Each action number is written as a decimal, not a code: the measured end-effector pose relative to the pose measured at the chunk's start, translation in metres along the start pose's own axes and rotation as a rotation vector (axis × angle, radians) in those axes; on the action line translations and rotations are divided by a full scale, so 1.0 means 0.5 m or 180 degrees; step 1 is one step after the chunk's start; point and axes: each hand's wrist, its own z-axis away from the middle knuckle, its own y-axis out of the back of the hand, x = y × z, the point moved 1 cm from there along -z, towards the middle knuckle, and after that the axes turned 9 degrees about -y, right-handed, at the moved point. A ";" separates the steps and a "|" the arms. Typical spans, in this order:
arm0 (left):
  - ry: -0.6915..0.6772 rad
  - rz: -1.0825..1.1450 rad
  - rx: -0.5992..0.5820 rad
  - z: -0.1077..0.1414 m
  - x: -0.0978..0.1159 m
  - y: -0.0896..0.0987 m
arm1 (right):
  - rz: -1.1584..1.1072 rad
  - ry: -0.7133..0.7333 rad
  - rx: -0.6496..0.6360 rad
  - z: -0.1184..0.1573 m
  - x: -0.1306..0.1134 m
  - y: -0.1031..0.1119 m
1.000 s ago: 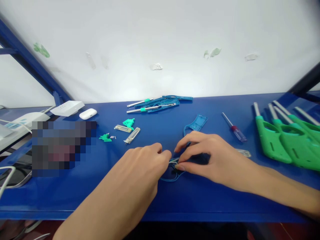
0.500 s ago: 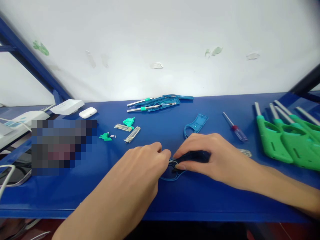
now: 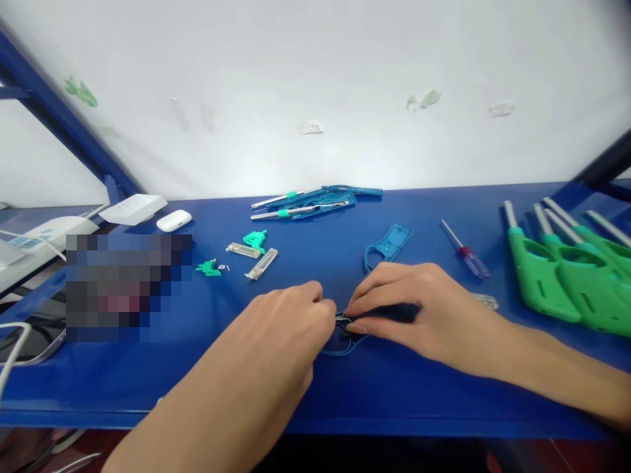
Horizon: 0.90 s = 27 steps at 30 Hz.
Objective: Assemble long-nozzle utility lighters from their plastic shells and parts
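A translucent blue lighter casing half [image 3: 339, 353], its looped part showing, lies on the table under my hands. My left hand [image 3: 296, 322] is closed at its left end, the fingertips mostly hidden behind the knuckles. On the right, my right hand [image 3: 409, 305] pinches with thumb and index finger over the casing, beside a thin pale wire [image 3: 341, 318] and a small dark part. What exactly sits between those fingertips is too small to make out. Just beyond the right hand rests another blue casing half [image 3: 392, 242] with a finger loop.
Blue lighter pieces with metal tubes [image 3: 300, 209] lie at the back. Green triggers [image 3: 255, 240] and clear fuel tanks [image 3: 262, 264] are left of centre. A screwdriver [image 3: 468, 256] and several green lighters [image 3: 542, 276] lie right. A white earbud case [image 3: 174, 221] stands left.
Both hands stay at the casing with almost no movement. The right fingers have shifted very slightly; the whole view has drifted a little.
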 end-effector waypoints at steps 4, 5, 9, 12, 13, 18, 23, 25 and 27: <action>-0.0131 -0.0017 0.0081 0.031 0.004 -0.008 | 0.0076 -0.0094 0.0077 0.002 0.000 0.001; -0.0143 -0.0015 0.0094 0.034 0.004 -0.010 | 0.0114 -0.0143 0.0107 0.002 -0.001 0.002; -0.0177 0.0048 0.0108 0.030 0.000 -0.009 | 0.0192 -0.0291 0.0134 0.000 0.001 0.003; -0.0164 0.0130 0.0078 0.013 -0.004 -0.004 | 0.0168 -0.0341 0.0141 0.001 0.003 0.002; -0.0141 0.0169 0.0031 0.004 -0.006 -0.004 | 0.0169 -0.0350 0.0141 0.001 0.004 0.002; -0.0052 0.0343 -0.0197 -0.030 -0.019 -0.003 | 0.0112 -0.0378 0.0042 0.002 0.008 0.000; -0.0161 0.0335 -0.0271 -0.027 -0.023 -0.002 | 0.0035 -0.0388 0.0007 0.002 0.009 0.001; -0.0228 0.0283 -0.0402 -0.022 -0.025 -0.004 | 0.0080 -0.0357 -0.0015 0.004 0.010 0.001; -0.0253 0.0240 -0.0494 -0.019 -0.027 -0.006 | 0.0133 -0.0299 -0.0009 0.007 0.010 0.000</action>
